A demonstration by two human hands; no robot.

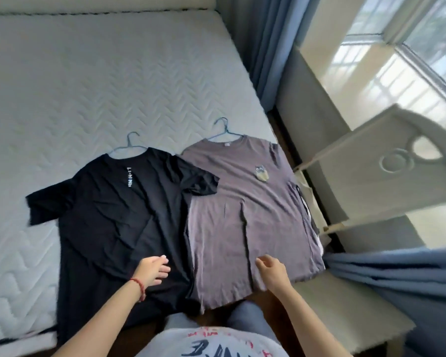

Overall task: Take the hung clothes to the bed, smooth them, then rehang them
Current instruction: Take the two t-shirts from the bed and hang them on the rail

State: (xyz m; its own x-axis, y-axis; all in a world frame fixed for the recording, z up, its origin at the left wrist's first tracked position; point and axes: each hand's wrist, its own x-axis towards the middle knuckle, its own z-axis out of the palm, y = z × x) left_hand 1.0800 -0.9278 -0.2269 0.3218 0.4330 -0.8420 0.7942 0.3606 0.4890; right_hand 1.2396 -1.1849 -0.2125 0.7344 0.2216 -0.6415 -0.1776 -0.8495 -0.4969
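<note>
Presently both shirts lie flat on the bed (113, 81): black shirt (113, 215) beside grey shirt (252, 222), hangers inside. Soft, light, creasing cloth; lift by hanger hook (223, 123). Left hand (153, 270) and right hand (272, 271) hover with relaxed, empty grip.

home bedroom | bare quilted mattress (101, 86) | blue curtains (271, 47) | window (410, 47)

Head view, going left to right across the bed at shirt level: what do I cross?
Bare white quilted mattress → black T-shirt on a blue wire hanger → grey-brown T-shirt with a small chest patch on its own blue wire hanger → white carved chair → blue curtain at the far right.
</note>
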